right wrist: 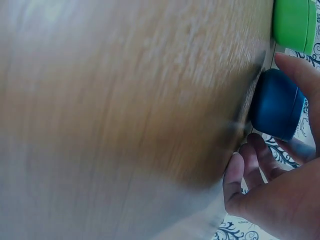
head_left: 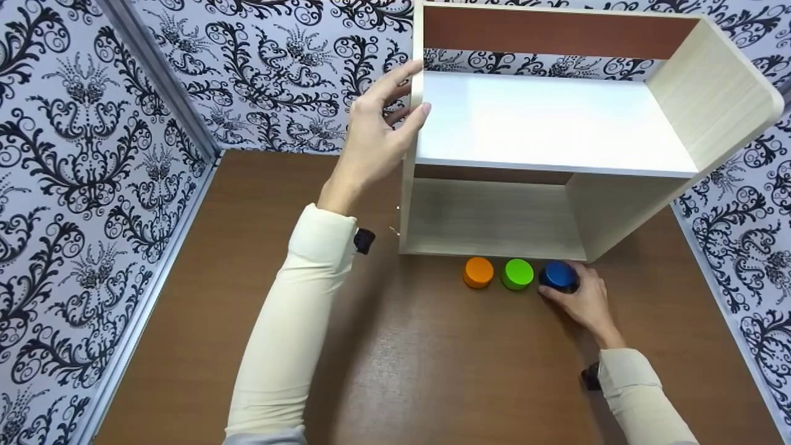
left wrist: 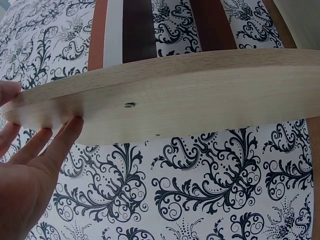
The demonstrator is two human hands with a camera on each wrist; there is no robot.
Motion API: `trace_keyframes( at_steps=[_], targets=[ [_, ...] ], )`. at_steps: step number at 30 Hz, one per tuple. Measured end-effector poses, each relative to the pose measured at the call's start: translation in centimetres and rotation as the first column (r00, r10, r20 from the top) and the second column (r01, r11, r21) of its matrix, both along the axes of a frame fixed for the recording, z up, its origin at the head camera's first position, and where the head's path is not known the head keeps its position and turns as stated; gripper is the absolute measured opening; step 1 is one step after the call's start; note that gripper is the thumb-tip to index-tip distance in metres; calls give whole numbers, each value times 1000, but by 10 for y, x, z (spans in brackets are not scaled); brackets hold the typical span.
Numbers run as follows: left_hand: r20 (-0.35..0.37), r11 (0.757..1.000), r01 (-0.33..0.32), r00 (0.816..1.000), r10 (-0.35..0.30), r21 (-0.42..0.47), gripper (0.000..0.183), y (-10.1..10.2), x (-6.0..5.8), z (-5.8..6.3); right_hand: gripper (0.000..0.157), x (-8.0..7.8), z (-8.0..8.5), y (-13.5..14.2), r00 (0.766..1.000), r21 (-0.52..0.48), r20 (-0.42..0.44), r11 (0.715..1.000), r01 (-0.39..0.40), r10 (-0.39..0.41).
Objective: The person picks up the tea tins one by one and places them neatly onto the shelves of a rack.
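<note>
My left hand (head_left: 377, 133) grips the front edge of the left side panel (head_left: 417, 55) of a light wooden shelf unit. In the left wrist view, its fingers (left wrist: 67, 137) press on the panel's outer face. Low on the right, my right hand (head_left: 584, 300) holds a small blue round container (head_left: 558, 275) between thumb and fingers. The container stands on the table just before the shelf unit's lower front edge. To its left, in a row, are a green container (head_left: 518, 274) and an orange one (head_left: 478, 272). The right wrist view shows the thumb between blue and green.
A white middle shelf (head_left: 550, 123) divides the unit, with a lower compartment (head_left: 494, 216) beneath it. The brown table (head_left: 420, 371) runs toward me. Walls with black scroll patterns (head_left: 86, 123) enclose the table at left, back and right.
</note>
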State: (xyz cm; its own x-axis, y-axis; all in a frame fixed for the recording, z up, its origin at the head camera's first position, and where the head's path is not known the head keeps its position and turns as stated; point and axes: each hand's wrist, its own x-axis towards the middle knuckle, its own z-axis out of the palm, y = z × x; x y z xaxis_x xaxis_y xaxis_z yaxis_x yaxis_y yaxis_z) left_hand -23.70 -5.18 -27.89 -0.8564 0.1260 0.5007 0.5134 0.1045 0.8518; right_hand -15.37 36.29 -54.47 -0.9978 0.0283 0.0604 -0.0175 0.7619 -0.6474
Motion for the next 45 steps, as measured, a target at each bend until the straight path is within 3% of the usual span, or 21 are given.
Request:
trace_keyframes(
  at_steps=[20, 45],
  targets=[
    [7, 1000, 9, 1000, -9, 3, 52, 1, -2, 1, 70, 6, 3, 0, 999, 30, -34, 999, 20, -19],
    [-33, 1000, -18, 999, 17, -24, 52, -1, -1, -1, 64, 23, 54, -10, 988, 22, -156, 1000, -15, 18]
  ],
)
